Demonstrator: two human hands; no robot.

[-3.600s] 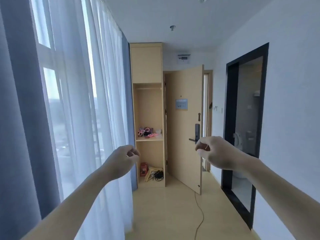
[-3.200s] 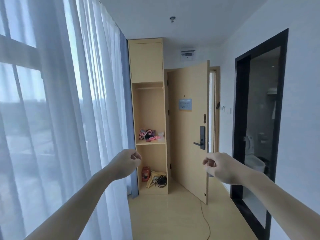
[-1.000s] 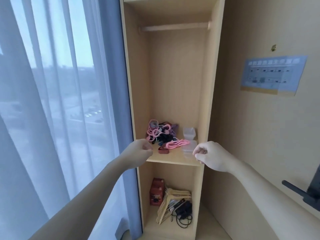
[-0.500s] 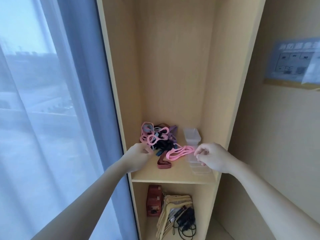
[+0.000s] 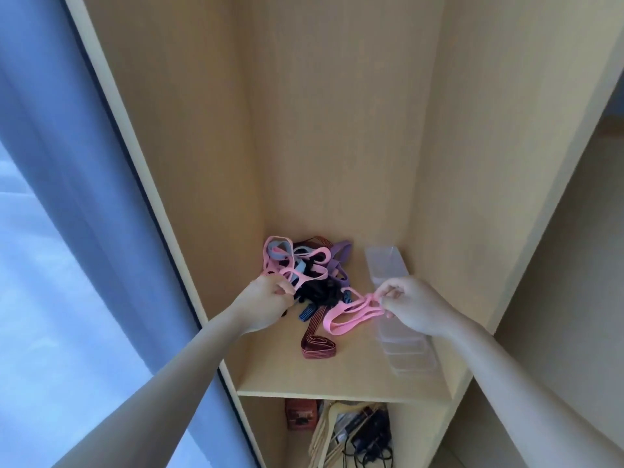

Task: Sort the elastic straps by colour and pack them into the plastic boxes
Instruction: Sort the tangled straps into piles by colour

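A tangled pile of elastic straps [image 5: 312, 275], pink, black, purple, blue and dark red, lies on a wooden shelf [image 5: 341, 376] inside a tall cabinet. My left hand [image 5: 266, 300] pinches a pink loop at the pile's left edge. My right hand [image 5: 410, 304] pinches the end of a pink strap [image 5: 344, 315] that trails out of the pile to the right. A dark red striped strap [image 5: 317, 347] lies loose in front. Clear plastic boxes [image 5: 385, 265] stand along the shelf's right side, partly behind my right hand, with more boxes [image 5: 410, 356] nearer the front.
The cabinet walls close the shelf in on the left, back and right. Below the shelf lie wooden hangers [image 5: 326, 434], black cables [image 5: 369, 440] and a red box [image 5: 300, 413]. A blue curtain [image 5: 84, 163] hangs at the left.
I walked up to the cabinet and the view closed in on the shelf. Both hands, curled and holding nothing before, reached in and now pinch pink straps.
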